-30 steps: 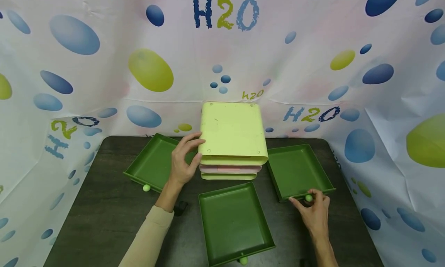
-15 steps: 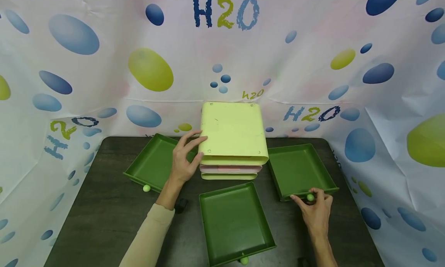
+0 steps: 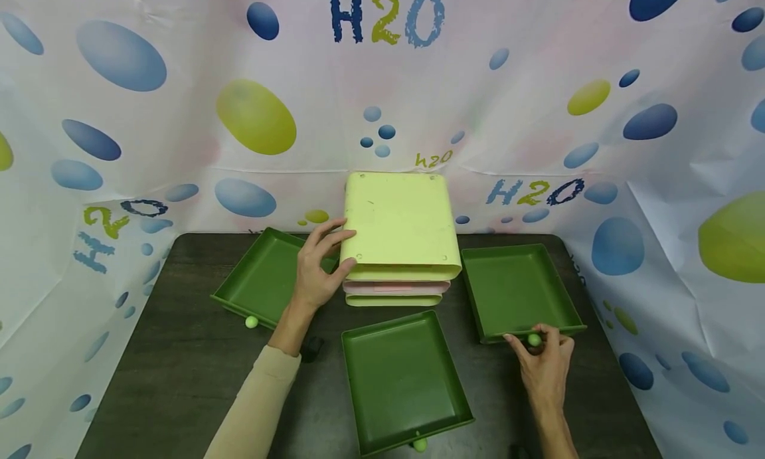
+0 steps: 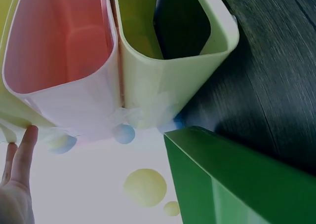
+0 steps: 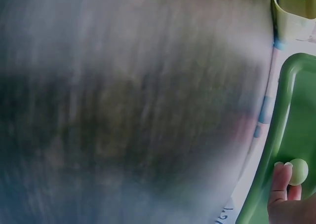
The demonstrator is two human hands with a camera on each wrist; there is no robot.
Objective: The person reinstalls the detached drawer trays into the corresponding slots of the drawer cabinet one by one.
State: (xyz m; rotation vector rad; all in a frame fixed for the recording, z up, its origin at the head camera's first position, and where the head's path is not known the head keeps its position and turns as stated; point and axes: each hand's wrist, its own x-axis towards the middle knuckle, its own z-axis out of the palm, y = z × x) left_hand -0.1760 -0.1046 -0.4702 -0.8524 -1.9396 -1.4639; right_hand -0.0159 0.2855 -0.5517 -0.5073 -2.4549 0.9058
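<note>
A stacked drawer cabinet [image 3: 397, 220], yellow above and below with a pink section between, stands at the back middle. My left hand [image 3: 317, 270] rests its extended fingers and thumb on the cabinet's left side near the top. In the left wrist view the pink section [image 4: 69, 83] and a pale yellow section [image 4: 153, 81] show open fronts without drawers. On the right lies a green drawer [image 3: 516, 289] with a light green round knob [image 3: 534, 339]. My right hand [image 3: 545, 372] grips its front edge, thumb and fingers to either side of the knob.
Another green drawer [image 3: 394, 386] lies at the front middle, its knob facing me. A third green drawer [image 3: 259, 279] sits at an angle on the left. The dark wood table [image 3: 161, 372] meets a printed sheet [image 3: 508, 127] at the back and sides.
The right green drawer has slid slightly to the right, away from the cabinet, together with my right hand. My left hand has stayed at the cabinet's side.
</note>
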